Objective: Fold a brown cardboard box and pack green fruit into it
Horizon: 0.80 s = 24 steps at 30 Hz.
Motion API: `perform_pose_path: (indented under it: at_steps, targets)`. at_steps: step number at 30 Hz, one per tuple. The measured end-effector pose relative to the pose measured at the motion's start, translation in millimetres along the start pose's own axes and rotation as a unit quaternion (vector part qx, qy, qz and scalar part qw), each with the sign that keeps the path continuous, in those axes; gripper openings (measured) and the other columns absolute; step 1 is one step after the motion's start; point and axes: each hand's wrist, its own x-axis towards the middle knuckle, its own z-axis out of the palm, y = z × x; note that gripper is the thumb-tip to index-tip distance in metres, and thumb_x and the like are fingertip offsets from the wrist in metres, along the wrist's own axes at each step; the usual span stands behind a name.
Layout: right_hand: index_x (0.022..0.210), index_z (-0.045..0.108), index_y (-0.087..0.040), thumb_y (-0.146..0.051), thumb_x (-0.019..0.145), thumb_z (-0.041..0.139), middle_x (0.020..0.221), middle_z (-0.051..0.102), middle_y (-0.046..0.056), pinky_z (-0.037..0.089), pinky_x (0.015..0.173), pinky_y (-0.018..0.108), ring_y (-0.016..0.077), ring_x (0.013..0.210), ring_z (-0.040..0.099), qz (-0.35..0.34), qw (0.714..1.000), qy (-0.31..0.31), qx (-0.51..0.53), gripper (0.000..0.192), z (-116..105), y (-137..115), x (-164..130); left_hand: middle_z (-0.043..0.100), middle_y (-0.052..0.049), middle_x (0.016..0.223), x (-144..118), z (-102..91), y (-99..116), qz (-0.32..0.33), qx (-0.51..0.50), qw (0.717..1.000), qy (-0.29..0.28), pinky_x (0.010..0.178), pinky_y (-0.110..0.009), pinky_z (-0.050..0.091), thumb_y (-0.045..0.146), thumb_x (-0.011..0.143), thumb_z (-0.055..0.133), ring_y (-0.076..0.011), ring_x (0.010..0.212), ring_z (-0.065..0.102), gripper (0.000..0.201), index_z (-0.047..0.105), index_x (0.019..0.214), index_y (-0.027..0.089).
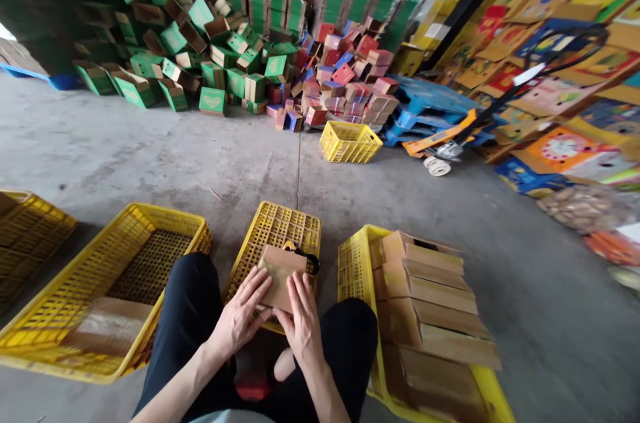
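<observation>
A brown cardboard carton (280,270) lies in front of me on an upturned yellow plastic crate (287,218), between my knees. My left hand (246,306) holds the carton's left side, fingers over the top and thumb at the near edge. On the right side my right hand (301,316) presses its fingers on the top, its thumb also at the near edge. The two thumbs almost meet. Just behind the carton rests a small yellow-and-black tool (300,251), partly hidden, its kind unclear.
At my left, a yellow crate (200,226) holds a flat taped carton (113,326). Another crate (43,226) stands farther left. A crate (355,270) at my right is packed with folded cartons (435,303). Beyond are a yellow crate (351,143), carton heaps and a pallet jack (450,143).
</observation>
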Motion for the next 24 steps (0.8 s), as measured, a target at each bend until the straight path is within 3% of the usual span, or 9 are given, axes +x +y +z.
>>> perform_pose_path:
  at_steps: [4,9,14,19,24]
  targets:
    - [0.172,0.027,-0.028,-0.038,0.109,0.059,0.160,0.058,0.009,0.053,0.119,0.055,0.0342,0.154,0.047,-0.022,1.000,-0.007,-0.003,0.072,4,2,1,0.057,-0.013,0.160,4,-0.6,-5,0.036,-0.002,0.999,0.023,0.119,-0.055,0.052,0.040,0.107,0.062,-0.0352,0.155,0.044,0.057,0.051,0.161,0.025]
    - [0.167,0.040,-0.030,-0.029,0.110,0.054,0.154,0.064,0.007,0.054,0.116,0.053,0.0312,0.145,0.059,-0.022,1.000,-0.012,-0.011,0.058,6,-3,-4,0.071,-0.010,0.145,3,-2.9,-5,0.064,-0.042,0.996,0.035,0.112,-0.046,0.060,0.034,0.109,0.061,-0.0288,0.144,0.060,0.045,0.060,0.153,0.028]
    - [0.171,0.032,-0.027,-0.021,0.109,0.050,0.158,0.060,0.008,0.048,0.121,0.057,0.0310,0.146,0.058,-0.026,1.000,-0.014,0.008,0.065,-1,-14,1,0.076,-0.010,0.133,-1,0.6,0,0.024,-0.056,0.997,0.041,0.106,-0.044,0.064,0.036,0.110,0.057,-0.0268,0.129,0.071,0.034,0.070,0.140,0.027]
    - [0.173,0.027,-0.025,-0.022,0.108,0.049,0.164,0.054,0.008,0.054,0.117,0.051,0.0305,0.149,0.053,-0.041,0.998,-0.045,0.032,0.068,-8,-19,14,0.077,-0.009,0.122,-2,6.3,5,0.015,-0.069,0.995,0.072,0.107,-0.043,0.062,0.030,0.108,0.063,-0.0245,0.123,0.070,0.026,0.072,0.132,0.025]
    - [0.171,0.033,-0.028,-0.028,0.110,0.049,0.159,0.059,0.009,0.055,0.107,0.051,0.0327,0.134,0.062,-0.025,0.998,-0.057,-0.026,0.063,-9,-25,28,0.071,-0.012,0.132,-7,10.7,9,-0.070,-0.074,0.988,0.114,0.106,-0.046,0.063,0.039,0.106,0.064,-0.0278,0.126,0.069,0.029,0.070,0.131,0.026]
